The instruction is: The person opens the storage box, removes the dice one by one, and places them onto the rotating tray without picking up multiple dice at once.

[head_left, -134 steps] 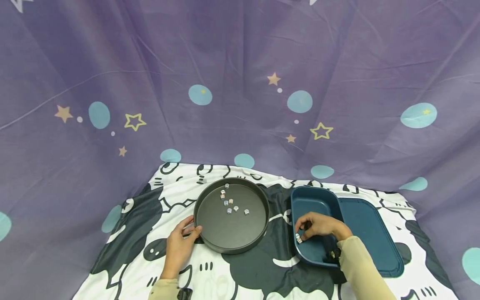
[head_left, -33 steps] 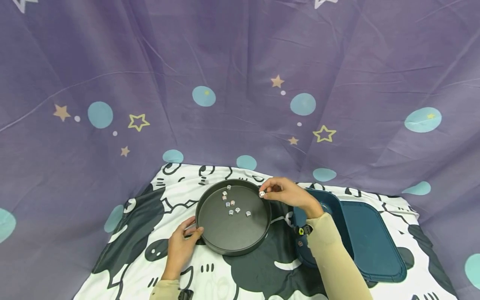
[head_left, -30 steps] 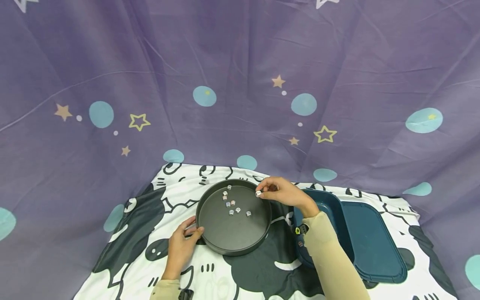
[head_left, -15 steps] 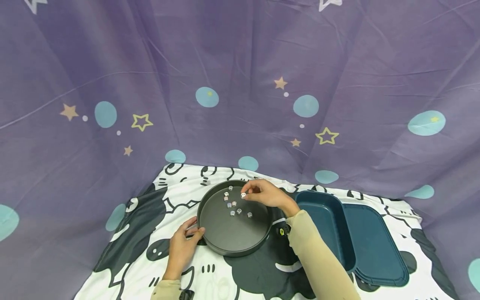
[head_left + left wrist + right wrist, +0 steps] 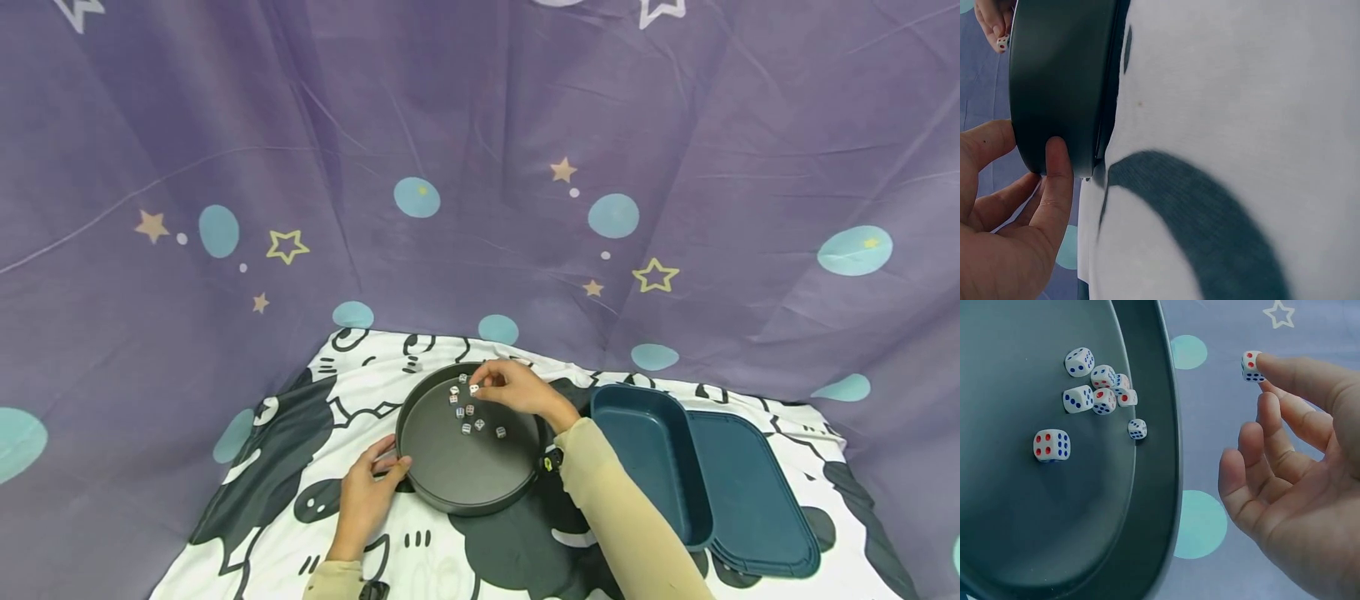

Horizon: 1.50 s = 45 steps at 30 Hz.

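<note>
A dark round pan (image 5: 472,479) lies on the cloth, several white dice on its floor. Among them, one die (image 5: 1052,445) sits apart from a cluster (image 5: 1103,377) near the wall. Over the pan's far part, my right hand (image 5: 517,389) pinches a die (image 5: 1251,367) between thumb and forefinger; its other fingers are loosely bent. In the right wrist view this die appears beyond the pan's rim. My left hand (image 5: 363,500) holds the pan at its near left side, fingertips against the outer wall (image 5: 1060,81) and at the rim.
Right of the pan stands a blue rectangular container (image 5: 652,433), partly behind the right sleeve. Beside it lies a flat blue lid (image 5: 757,500). A black-and-white patterned cloth (image 5: 427,550) covers the table, with a purple curtain (image 5: 480,167) behind.
My right hand has lifted a die out of the blue container and carried it left over the pan, moving farther left in the last second. The left hand has stayed at the pan.
</note>
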Each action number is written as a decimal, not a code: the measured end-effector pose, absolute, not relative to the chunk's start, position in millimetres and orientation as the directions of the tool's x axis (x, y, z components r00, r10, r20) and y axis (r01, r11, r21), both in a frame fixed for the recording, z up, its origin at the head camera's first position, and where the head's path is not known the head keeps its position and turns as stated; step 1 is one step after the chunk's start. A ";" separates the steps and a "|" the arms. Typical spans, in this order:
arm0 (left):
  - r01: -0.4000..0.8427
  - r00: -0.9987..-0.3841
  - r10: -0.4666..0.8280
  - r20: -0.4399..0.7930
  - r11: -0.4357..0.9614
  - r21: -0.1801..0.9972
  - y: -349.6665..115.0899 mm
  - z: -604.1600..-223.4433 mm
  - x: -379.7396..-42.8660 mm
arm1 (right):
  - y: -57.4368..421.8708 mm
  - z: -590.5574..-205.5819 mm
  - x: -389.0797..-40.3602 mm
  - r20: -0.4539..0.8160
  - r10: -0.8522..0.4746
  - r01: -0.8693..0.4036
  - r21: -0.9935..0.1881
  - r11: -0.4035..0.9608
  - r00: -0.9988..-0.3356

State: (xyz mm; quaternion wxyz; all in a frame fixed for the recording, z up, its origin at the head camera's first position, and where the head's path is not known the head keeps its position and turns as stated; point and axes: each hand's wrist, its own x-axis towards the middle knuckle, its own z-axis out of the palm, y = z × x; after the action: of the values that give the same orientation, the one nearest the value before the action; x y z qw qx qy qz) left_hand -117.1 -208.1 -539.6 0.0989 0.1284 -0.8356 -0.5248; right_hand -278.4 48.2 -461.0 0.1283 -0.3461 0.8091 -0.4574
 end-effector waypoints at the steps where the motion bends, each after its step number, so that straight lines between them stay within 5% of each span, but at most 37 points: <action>1: -0.110 -0.948 -0.318 0.030 0.414 0.903 -208.2 -539.8 -117.0 | 47.4 -461.6 -278.5 0.101 -0.672 -0.436 -0.828 0.351 -0.733; 22: -0.112 -0.948 -0.317 0.030 0.417 0.902 -207.6 -539.6 -117.6 | 48.5 -454.9 -275.6 0.109 -0.645 -0.416 -0.841 0.347 -0.757; 45: -0.127 -0.948 -0.319 0.015 0.421 0.898 -206.9 -537.7 -118.8 | 151.1 -434.7 -248.4 0.159 -0.585 -0.435 -0.822 0.368 -0.795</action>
State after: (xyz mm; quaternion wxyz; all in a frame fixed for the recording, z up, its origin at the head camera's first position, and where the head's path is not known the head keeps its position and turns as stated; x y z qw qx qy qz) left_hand -118.8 -206.9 -537.7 0.0920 0.1333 -0.8378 -0.5215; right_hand -248.4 151.1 -434.7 0.0798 -0.3099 0.8231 -0.4691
